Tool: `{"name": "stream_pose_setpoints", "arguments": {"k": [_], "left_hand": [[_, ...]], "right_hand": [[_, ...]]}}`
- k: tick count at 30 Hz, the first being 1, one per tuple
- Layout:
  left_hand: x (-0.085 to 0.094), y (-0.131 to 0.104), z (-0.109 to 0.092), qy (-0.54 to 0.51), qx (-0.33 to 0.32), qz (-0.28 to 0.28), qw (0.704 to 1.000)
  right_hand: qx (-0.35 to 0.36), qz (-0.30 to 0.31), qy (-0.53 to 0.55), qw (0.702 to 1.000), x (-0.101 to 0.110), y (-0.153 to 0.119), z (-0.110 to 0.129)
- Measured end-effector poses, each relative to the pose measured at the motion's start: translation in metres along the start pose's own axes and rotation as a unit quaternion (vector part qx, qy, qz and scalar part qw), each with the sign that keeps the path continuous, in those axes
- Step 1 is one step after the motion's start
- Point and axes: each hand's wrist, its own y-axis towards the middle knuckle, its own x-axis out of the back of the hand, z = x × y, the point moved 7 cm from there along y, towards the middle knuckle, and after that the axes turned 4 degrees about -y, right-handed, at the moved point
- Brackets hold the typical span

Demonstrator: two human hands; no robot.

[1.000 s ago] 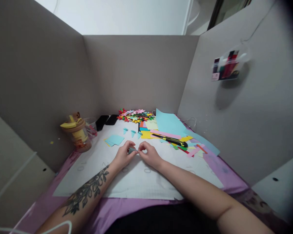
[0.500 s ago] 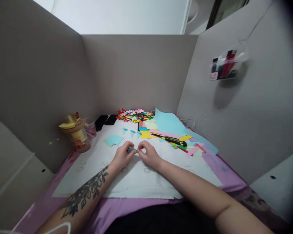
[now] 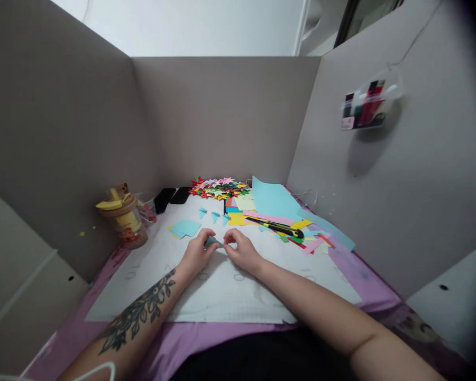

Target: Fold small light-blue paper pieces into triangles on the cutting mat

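A small folded piece of light blue paper [image 3: 211, 242] is held between my two hands, low over the white sheet [image 3: 238, 301]. My left hand [image 3: 200, 250] pinches its left side between thumb and fingers. At its right tip, my right hand [image 3: 240, 248] closes thumb and forefinger on the pointed end. Just beyond my hands stand three small folded blue paper pieces [image 3: 216, 217]. Flat blue paper squares [image 3: 186, 228] lie left of them, a bit of yellow showing underneath.
Folded paper stars [image 3: 221, 188] are heaped at the back. A black and yellow utility knife [image 3: 277, 227] lies on coloured paper strips [image 3: 315, 244] at right, before a large blue sheet [image 3: 275, 198]. A brown and yellow cup [image 3: 127, 222] and two black phone-like objects [image 3: 180, 195] stand left.
My left hand's fingers have shifted slightly, and a little more of the folded blue paper shows. Both hands stay in nearly the same place.
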Motion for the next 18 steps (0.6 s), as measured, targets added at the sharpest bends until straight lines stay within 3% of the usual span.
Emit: {"name": "stream_pose_setpoints", "arguments": {"k": [7,12,18], "left_hand": [[-0.002,0.000,-0.006,-0.080,-0.007,-0.001,0.997],[-0.004,0.003,-0.004,-0.152,0.003,0.015,0.988],[-0.010,0.002,-0.002,-0.192,0.045,0.040,0.980]], "right_hand": [[-0.100,0.031,0.110,0.988,-0.010,-0.002,-0.008],[-0.169,0.000,0.286,0.943,-0.013,0.001,-0.019],[-0.167,-0.014,0.286,0.944,-0.011,0.003,-0.021]]}}
